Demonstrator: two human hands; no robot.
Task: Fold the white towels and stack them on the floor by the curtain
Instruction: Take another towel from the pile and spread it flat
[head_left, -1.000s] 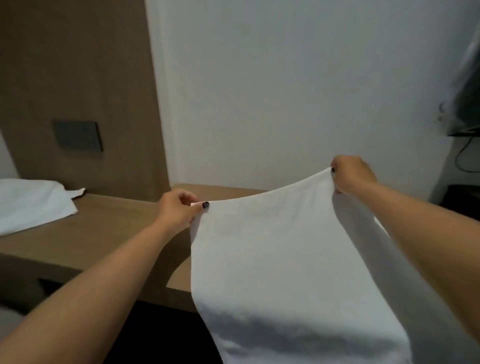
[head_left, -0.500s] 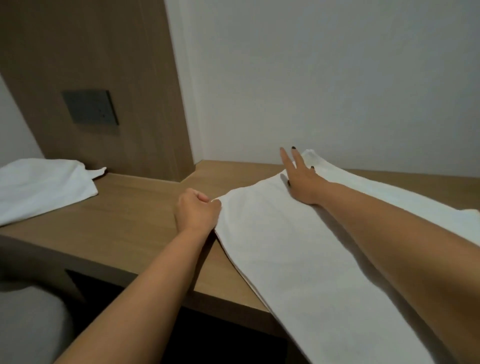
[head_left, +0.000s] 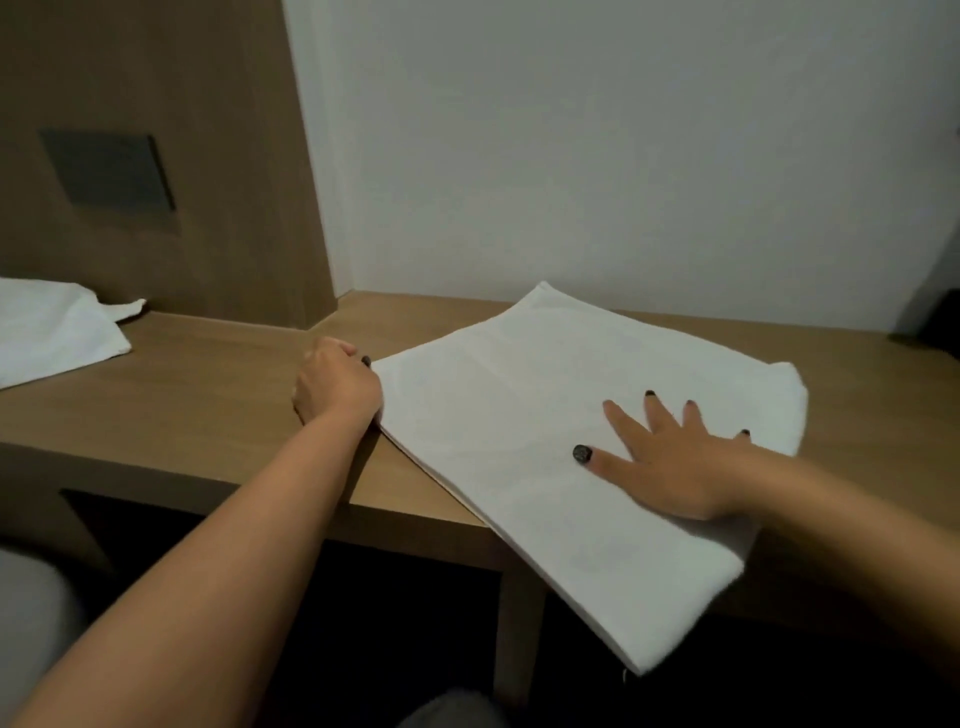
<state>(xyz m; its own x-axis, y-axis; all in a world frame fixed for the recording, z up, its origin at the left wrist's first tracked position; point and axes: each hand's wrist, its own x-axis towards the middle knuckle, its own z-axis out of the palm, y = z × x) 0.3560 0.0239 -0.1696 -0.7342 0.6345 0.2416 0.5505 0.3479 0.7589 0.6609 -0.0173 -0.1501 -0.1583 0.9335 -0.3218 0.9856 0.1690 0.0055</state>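
A white towel (head_left: 498, 415) lies folded flat on the wooden desk (head_left: 218, 384), its near end hanging over the front edge. My left hand (head_left: 337, 387) grips the towel's left corner with curled fingers. My right hand (head_left: 670, 462) lies flat on the towel's right half, fingers spread and straight. A second white towel (head_left: 52, 332) lies loosely on the desk at the far left.
A wood wall panel with a dark grey switch plate (head_left: 109, 171) stands behind the desk's left part. A white wall backs the rest. A dark object (head_left: 940, 322) sits at the desk's far right edge. Dark space lies under the desk.
The towel was held up in the air by both hands, then laid on the desk. My right hand let go and slid back toward me across the towel.
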